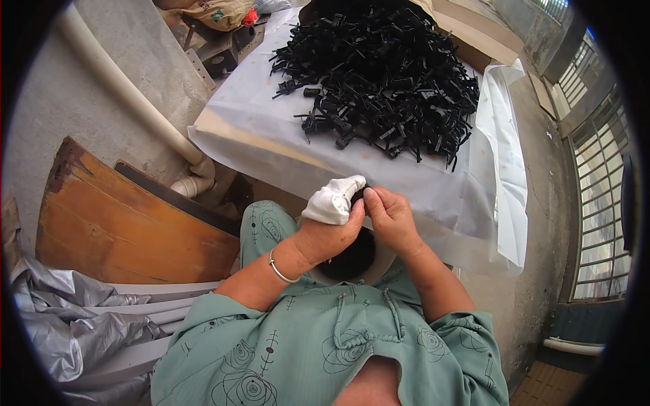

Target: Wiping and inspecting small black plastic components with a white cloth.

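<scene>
At centre frame I see my left hand [330, 230] closed around a white cloth [333, 200], my right hand [391, 218] pinching a small black part [359, 197] against it; the black parts heap [382, 74] sits at upper centre.

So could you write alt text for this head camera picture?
Two hands meet over a lap: the left hand holds a white cloth, the right hand pinches a small black part. Ahead, a black parts pile lies on a sheet-covered table.
</scene>
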Motion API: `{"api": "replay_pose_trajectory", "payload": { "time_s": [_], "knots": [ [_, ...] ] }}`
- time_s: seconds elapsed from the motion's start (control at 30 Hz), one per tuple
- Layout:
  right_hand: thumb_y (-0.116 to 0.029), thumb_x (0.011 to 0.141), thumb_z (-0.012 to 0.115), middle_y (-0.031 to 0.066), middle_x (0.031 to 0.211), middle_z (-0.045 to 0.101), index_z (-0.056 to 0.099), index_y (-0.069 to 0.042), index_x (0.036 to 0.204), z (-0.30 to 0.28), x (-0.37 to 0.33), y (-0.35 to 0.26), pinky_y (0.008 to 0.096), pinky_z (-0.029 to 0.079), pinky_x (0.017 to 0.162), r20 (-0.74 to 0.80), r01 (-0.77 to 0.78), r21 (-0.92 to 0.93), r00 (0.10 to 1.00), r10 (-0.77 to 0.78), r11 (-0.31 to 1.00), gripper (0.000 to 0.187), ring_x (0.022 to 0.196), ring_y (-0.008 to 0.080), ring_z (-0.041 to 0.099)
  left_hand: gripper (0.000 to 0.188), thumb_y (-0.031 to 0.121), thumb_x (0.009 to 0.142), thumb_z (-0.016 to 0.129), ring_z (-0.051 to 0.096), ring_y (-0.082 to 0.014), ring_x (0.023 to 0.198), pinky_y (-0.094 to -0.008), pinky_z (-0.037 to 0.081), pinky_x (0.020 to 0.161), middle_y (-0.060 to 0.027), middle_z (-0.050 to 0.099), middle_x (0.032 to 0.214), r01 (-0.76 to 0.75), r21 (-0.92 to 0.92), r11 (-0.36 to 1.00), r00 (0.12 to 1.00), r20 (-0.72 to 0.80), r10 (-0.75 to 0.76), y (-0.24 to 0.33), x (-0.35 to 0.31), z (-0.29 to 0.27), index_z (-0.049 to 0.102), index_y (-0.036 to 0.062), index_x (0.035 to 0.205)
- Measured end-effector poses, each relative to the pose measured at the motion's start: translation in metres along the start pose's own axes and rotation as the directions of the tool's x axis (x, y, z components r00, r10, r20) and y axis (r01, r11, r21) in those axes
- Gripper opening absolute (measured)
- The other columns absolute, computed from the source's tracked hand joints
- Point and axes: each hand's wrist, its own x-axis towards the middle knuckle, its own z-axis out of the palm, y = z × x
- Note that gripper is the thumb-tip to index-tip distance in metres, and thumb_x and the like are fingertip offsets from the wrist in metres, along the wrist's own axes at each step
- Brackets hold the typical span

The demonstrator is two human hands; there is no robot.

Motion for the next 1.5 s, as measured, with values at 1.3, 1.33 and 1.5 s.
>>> {"api": "replay_pose_trajectory", "payload": {
  "time_s": [1.3,1.33,1.5],
  "knots": [
    [-0.012,0.089,0.050,0.0135,0.060,0.044,0.049,0.002,0.071,-0.014,0.010,-0.018,0.0334,0.036,0.052,0.090,0.251,-0.231,0.968,-0.236,0.940,0.023,0.053,0.0243,0.040,0.026,0.001,0.078,0.043,0.047,-0.0159,0.079,-0.0285,0.042,0.073,-0.0081,0.050,0.085,0.180,-0.284,0.942,0.976,0.169,-0.136,0.007,0.007,0.005,0.045,-0.0010,0.104],
    [-0.012,0.089,0.050,0.0134,0.060,0.045,0.048,0.002,0.071,-0.011,0.011,-0.019,0.0335,0.036,0.052,0.061,0.270,-0.237,0.963,-0.263,0.933,0.023,0.053,0.0239,0.040,0.025,0.002,0.078,0.043,0.050,-0.0207,0.079,-0.0306,0.043,0.073,-0.0112,0.051,0.085,0.194,-0.286,0.938,0.977,0.138,-0.161,0.004,0.006,0.006,0.045,-0.0013,0.103],
    [-0.011,0.088,0.051,0.0144,0.060,0.046,0.048,0.002,0.069,-0.011,0.014,-0.011,0.0340,0.037,0.051,0.047,0.287,-0.176,0.958,-0.284,0.942,0.023,0.052,0.0262,0.041,0.024,0.003,0.078,0.043,0.052,-0.0252,0.077,-0.0327,0.044,0.072,-0.0141,0.052,0.085,0.288,-0.333,0.898,0.955,0.168,-0.244,0.004,0.007,-0.001,0.045,-0.0014,0.102]
  ]
}}
